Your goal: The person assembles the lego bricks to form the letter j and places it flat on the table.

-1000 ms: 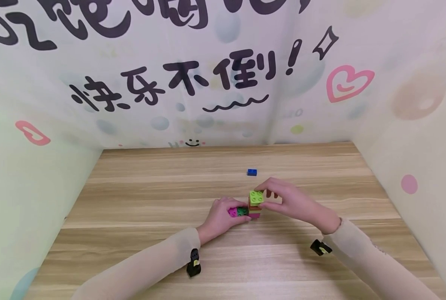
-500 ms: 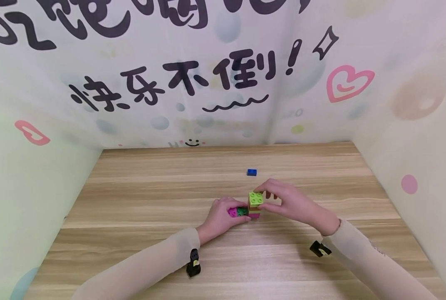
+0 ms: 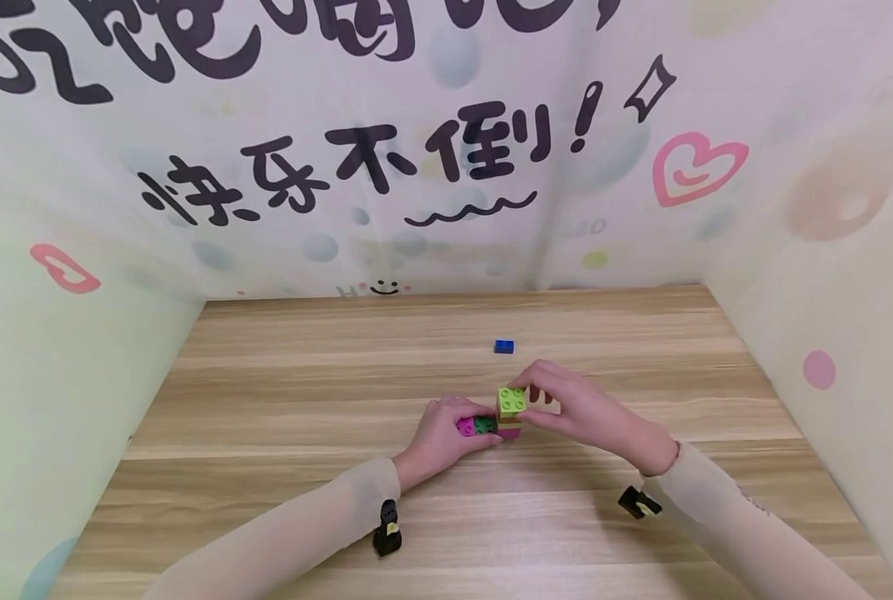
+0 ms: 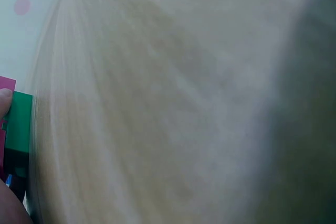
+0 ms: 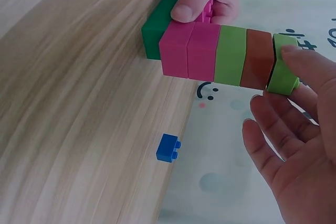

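Note:
My left hand [image 3: 442, 433] holds the low base of a brick build, with a magenta brick [image 3: 466, 427] and a green brick [image 3: 484, 425] between thumb and fingers. On the base stands a stack, best seen in the right wrist view: two pink bricks [image 5: 202, 51], a lime brick [image 5: 230, 55], then a brown brick [image 5: 257, 59]. At its top end, my right hand [image 3: 585, 408] pinches another lime brick [image 5: 284, 66] between thumb and finger. A thin dark line shows between that brick and the brown one. The left wrist view catches only the green brick [image 4: 19, 121] and fingertips.
Beyond the stack, a small blue brick [image 3: 504, 346] lies alone on the wood-grain table [image 3: 304, 358]. A printed white cloth [image 3: 371, 242] borders the table at the back and sides. Black straps [image 3: 389, 529] hang from the sleeves.
The pinched lime brick and my right hand have shifted down very slightly in the head view. My left hand keeps its hold on the base.

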A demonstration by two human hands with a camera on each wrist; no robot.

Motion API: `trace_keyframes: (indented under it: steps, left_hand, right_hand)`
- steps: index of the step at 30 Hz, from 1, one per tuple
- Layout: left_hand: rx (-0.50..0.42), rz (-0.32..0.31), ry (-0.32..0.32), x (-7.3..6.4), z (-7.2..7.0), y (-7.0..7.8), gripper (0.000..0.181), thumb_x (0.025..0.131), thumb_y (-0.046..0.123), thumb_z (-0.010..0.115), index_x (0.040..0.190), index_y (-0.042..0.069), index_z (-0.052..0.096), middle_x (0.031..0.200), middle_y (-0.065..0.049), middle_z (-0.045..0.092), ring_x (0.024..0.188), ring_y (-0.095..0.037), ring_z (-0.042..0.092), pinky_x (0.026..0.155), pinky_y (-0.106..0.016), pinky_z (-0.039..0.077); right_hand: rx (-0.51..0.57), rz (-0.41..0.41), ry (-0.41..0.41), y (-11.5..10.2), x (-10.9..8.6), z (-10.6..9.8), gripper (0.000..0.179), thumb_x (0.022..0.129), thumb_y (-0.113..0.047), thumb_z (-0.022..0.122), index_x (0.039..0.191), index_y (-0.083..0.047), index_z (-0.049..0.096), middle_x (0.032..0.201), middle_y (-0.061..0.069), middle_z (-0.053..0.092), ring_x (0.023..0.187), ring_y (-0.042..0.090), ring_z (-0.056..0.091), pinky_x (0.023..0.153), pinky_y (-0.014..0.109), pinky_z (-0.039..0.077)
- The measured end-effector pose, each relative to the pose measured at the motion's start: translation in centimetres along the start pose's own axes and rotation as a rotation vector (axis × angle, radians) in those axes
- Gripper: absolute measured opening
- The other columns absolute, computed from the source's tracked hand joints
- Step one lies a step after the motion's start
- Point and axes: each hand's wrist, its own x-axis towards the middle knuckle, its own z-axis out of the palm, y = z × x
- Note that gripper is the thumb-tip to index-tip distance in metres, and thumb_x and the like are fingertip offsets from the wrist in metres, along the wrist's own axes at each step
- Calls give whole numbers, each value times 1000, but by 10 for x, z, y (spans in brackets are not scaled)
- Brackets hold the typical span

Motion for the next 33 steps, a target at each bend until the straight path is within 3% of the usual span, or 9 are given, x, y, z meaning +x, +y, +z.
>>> trace_keyframes:
  steps: [11,23,33]
  left_hand:
    - [-5,10,3,-3,2,1,38,86,37,87,119,20,80,112,5,77,106,-15,62,96,-43,39]
    - [-14,30,6,-1,-2,1,38,85,35,88,119,20,79,114,4,78,106,-16,64,97,-43,40]
    - [2,38,-58,3,-6,-4,43,85,41,87,122,21,78,117,6,77,106,-14,64,96,-41,42]
  right_hand:
    - [-54,-13,-26,-1,-1,3,30,93,-16,80,119,-13,65,110,-5,65,85,18,59,72,33,56]
    - [-128,-55,77,-4,-5,9,36,92,-19,82,123,-11,67,107,-5,69,92,12,64,77,31,57]
    - [-132,-67,76,-2,-5,9,38,91,-18,83,124,-11,65,108,-5,68,92,16,65,76,30,56]
